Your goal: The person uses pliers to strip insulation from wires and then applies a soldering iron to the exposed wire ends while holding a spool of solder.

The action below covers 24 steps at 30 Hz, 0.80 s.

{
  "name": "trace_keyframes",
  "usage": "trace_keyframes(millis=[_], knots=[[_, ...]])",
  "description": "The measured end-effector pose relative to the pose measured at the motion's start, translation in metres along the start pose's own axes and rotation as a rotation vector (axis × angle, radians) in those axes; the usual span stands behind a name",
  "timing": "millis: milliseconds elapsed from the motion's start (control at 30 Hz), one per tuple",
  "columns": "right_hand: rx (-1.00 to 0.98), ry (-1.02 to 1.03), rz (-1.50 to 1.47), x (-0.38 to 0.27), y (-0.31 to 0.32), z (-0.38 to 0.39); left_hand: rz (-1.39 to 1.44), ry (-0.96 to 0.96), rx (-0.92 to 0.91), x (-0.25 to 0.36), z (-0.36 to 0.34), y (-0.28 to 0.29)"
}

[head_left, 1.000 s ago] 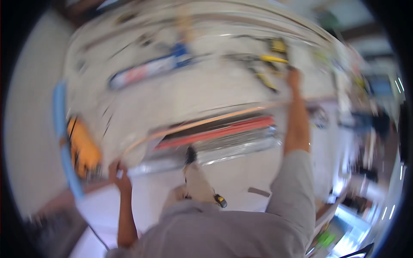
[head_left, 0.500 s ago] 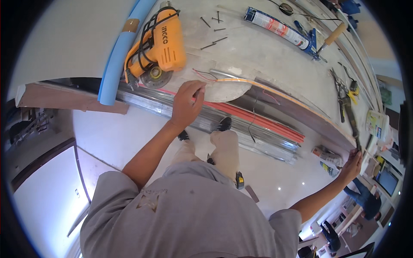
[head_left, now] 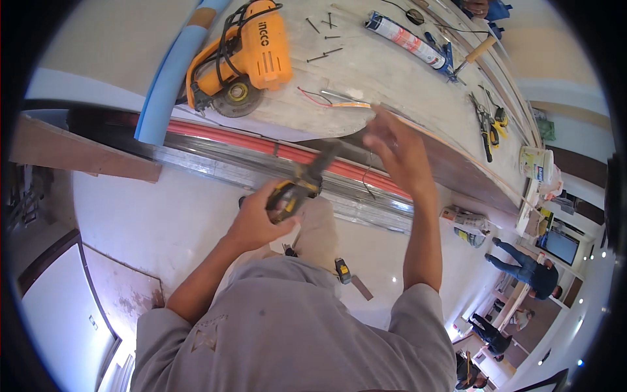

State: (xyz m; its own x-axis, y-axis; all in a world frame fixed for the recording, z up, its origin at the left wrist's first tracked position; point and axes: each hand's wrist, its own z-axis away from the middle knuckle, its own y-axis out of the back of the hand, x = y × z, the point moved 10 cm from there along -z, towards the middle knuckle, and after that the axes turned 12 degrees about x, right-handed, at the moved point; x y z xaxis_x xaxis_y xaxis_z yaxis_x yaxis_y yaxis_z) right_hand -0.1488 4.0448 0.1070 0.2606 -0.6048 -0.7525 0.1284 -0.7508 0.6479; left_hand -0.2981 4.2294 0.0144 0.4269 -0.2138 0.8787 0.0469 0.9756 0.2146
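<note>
My left hand (head_left: pixel 256 222) has a closed grip around the yellow-and-black handle of a hand tool (head_left: pixel 295 189), probably a utility knife or a small saw; its dark blade end points up toward one o'clock and blurs out near the surface edge, so I cannot name it more exactly. My right hand (head_left: pixel 397 147) hangs open just beside the blade tip, fingers spread wide and holding nothing, over the curved front edge of the pale surface (head_left: pixel 385 72).

From the grip, at twelve o'clock, a thin orange-edged strip (head_left: pixel 349 104) with red wires (head_left: pixel 312 99) lies at that edge. At eleven o'clock sits an orange angle grinder (head_left: pixel 248 59) with its black cord coiled on top, and beside it at ten o'clock a blue foam tube (head_left: pixel 171 75). Loose nails (head_left: pixel 324 39) lie at twelve, a sealant gun (head_left: pixel 411 40) at one, pliers (head_left: pixel 486 124) at two. Below the surface run red strips and metal rails (head_left: pixel 274 163).

I judge this as the step of bringing the tool up to the strip, with the free hand arriving to steady it. The next move calls for pinning the strip flat first, keeping those spread fingers out of the blade's line and clear of the wires.
</note>
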Motion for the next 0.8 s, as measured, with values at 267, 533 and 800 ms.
trace_keyframes(millis=[267,533,800], knots=[[0.082,0.396,0.536,0.044,-0.043,-0.040,-0.228,-0.077,0.267,0.001,-0.027,0.025],[0.391,0.109,0.077,0.076,-0.011,-0.042,-0.478,-0.445,0.502,0.055,-0.048,0.005],[0.370,0.145,-0.014,0.076,-0.013,-0.041,-0.573,-0.517,0.655,0.069,-0.104,-0.032]])
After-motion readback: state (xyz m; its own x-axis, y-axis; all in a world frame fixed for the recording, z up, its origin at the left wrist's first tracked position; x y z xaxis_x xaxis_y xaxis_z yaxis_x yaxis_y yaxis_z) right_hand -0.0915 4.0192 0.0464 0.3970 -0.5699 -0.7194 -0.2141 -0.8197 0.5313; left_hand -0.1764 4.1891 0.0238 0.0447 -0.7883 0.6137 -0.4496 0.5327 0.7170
